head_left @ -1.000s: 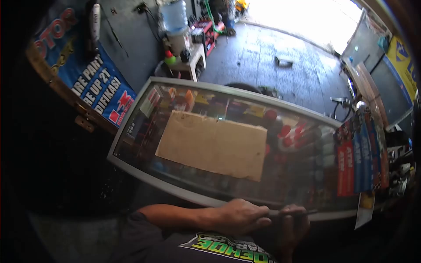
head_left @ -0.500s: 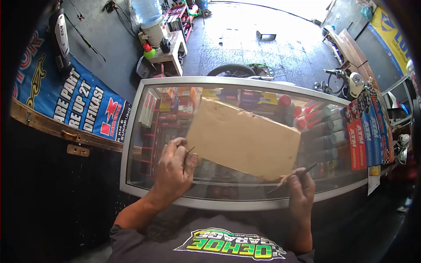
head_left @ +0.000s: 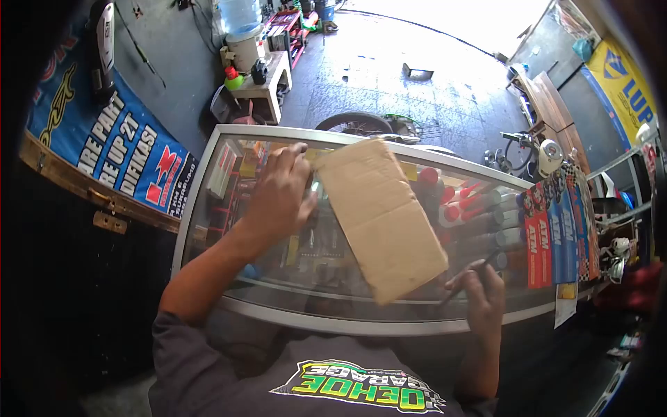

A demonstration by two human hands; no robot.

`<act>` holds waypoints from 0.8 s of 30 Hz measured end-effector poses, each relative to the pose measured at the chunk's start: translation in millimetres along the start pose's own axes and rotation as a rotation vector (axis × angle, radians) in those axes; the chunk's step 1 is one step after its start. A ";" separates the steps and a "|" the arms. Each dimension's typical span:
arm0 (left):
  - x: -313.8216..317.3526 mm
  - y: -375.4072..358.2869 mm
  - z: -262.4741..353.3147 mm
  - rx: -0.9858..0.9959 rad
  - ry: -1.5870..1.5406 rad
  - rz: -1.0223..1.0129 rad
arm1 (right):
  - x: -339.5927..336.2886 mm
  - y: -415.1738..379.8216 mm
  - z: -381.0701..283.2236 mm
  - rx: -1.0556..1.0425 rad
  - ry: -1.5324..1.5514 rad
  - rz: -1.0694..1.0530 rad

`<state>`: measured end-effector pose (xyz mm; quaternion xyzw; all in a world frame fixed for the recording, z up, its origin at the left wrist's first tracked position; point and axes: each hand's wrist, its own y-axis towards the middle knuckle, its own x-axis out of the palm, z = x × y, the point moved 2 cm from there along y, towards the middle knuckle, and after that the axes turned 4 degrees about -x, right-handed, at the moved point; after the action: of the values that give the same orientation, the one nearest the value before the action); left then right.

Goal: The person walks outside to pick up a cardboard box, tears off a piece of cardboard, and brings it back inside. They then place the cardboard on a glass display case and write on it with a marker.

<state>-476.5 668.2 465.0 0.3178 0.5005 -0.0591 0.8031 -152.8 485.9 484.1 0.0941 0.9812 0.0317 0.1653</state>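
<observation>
A brown cardboard sheet [head_left: 379, 215] lies on the glass top of a display counter [head_left: 215, 146], turned at an angle with one corner toward me. My left hand [head_left: 281, 187] reaches over the glass and grips the sheet's far left corner. My right hand [head_left: 479, 292] rests at the counter's near edge, just right of the sheet's near corner, and holds a thin dark pen-like tool [head_left: 476, 273] that points up to the right.
Inside the counter are boxes and red-capped spray cans [head_left: 458, 201]. Red and blue packets [head_left: 556, 236] hang at its right end. A blue banner [head_left: 111, 146] covers the left wall. Beyond stand a small table with a water jug [head_left: 243, 35] and a motorcycle wheel [head_left: 361, 125].
My left hand moved from the sheet's near left side up to its far corner, and the sheet has swung clockwise. Earlier both hands were together at the counter's near edge.
</observation>
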 end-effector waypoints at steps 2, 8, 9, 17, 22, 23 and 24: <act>-1.9 8.7 19.5 -0.207 -0.108 -0.163 | -5.9 1.9 2.7 -0.076 0.248 0.082; 29.7 -4.8 34.3 -0.144 -0.206 -0.346 | 11.9 13.0 8.3 -0.019 0.283 0.177; 33.1 -5.7 31.3 -0.157 -0.205 -0.347 | 17.9 13.2 5.9 -0.082 0.147 0.142; 29.7 -7.0 8.2 0.064 -0.426 -0.467 | 73.6 30.2 -0.3 -0.072 0.112 -0.318; 22.5 -23.5 -3.5 0.205 -0.470 -0.614 | 100.4 39.7 0.4 -0.094 -0.010 -0.348; 22.7 -24.6 -5.6 0.191 -0.486 -0.613 | 104.6 40.9 3.1 -0.054 0.069 -0.391; 21.1 -24.4 -7.1 0.204 -0.467 -0.629 | 108.6 41.7 5.3 -0.010 0.147 -0.434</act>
<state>-481.6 657.6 434.2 0.2050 0.3688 -0.4220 0.8024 -244.6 548.1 448.3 -0.1224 0.9877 0.0072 0.0965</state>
